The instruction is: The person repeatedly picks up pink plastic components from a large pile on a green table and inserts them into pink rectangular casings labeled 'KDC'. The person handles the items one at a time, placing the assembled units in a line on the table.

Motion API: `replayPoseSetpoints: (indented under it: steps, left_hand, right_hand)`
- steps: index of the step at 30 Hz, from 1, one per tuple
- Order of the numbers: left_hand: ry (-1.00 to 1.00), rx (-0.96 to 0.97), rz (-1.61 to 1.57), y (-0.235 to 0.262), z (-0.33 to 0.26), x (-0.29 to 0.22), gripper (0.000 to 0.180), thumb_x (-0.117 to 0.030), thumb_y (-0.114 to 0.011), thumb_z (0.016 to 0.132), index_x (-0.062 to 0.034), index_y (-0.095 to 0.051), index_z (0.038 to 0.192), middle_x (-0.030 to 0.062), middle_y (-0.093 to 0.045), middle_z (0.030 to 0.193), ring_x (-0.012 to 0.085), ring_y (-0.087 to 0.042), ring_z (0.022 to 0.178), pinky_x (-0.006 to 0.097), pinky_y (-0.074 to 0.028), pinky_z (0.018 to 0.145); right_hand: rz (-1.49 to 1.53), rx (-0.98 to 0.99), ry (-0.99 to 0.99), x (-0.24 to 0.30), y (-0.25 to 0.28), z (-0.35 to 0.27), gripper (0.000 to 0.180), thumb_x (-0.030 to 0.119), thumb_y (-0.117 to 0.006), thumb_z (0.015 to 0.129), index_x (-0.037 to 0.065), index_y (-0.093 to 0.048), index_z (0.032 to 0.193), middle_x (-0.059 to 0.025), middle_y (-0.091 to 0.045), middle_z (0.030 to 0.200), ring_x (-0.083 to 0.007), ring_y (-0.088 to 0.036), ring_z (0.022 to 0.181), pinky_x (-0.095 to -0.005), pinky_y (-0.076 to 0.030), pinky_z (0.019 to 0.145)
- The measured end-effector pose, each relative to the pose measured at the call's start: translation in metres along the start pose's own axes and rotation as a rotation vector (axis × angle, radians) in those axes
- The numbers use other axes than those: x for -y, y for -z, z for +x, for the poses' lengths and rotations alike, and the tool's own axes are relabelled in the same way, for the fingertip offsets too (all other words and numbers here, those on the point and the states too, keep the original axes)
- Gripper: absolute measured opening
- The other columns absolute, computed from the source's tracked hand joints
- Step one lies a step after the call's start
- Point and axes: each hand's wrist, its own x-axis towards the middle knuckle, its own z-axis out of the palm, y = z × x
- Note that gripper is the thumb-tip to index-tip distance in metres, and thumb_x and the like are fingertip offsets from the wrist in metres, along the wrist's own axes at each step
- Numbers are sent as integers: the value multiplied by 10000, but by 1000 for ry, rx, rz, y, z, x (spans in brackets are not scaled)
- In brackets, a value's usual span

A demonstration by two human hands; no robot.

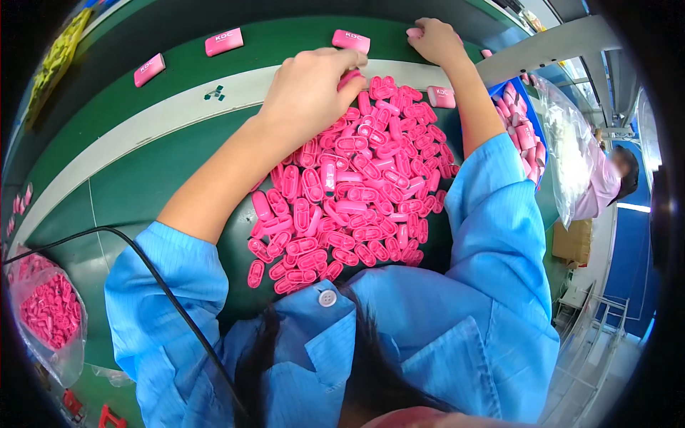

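A large heap of small pink oval plastic caps [357,189], many with hollow sides up, lies on the green table before me. My left hand [307,85] is above the heap's far left side, its thumb and fingers closed round a pink cap [349,77]. Just beyond those fingers a glossy pink casing [351,41] with white lettering lies on the green belt. Farther right, my right hand [437,43] reaches over the belt, its fingertips closed on a pink piece [414,33] that is mostly hidden. Another pink casing [441,97] rests beside my right forearm.
Two more casings, one nearer [149,70] and one farther along [224,42], lie on the belt at left. A blue bin [540,153] of casings stands right; a clear bag [75,346] of caps hangs left. A black cable [153,278] crosses my left sleeve. Another person [598,178] is far right.
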Motion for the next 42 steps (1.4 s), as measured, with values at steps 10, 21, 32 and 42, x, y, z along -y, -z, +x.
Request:
replayPoseSetpoints:
  steps: [10,21,32,42]
  left_hand:
    - [390,47,-978,7,12,22,349,-73,-582,881,11,-540,1217,130,-644,1019,134,-649,806,232,-535,712]
    - [490,-20,-873,9,10,13,347,-61,-647,831,77,-576,1141,122,-663,961,136,-647,814,220,-522,739]
    - [201,-140,-335,6,6,12,301,-148,-690,794,-6,-657,1057,134,-698,895,134,-671,790,254,-523,717]
    - [46,-176,-53,6,-1,-7,175,-109,-623,805,17,-636,926,182,-622,677,323,-628,609,370,-506,581]
  right_hand:
    - [1428,321,13,88,66,-89,242,180,-654,856,17,-620,1032,-27,-643,849,-79,-596,720,-193,-468,625]
    - [1789,304,-81,93,29,-93,247,67,-622,865,-21,-576,1091,-101,-648,990,-148,-640,855,-245,-529,777]
    - [1595,161,0,92,38,-97,332,65,-658,838,-61,-556,1128,-133,-653,992,-174,-650,834,-264,-531,773]
    - [1404,36,68,103,57,-107,302,33,-675,816,-71,-584,1084,-116,-661,923,-142,-637,796,-247,-533,734]
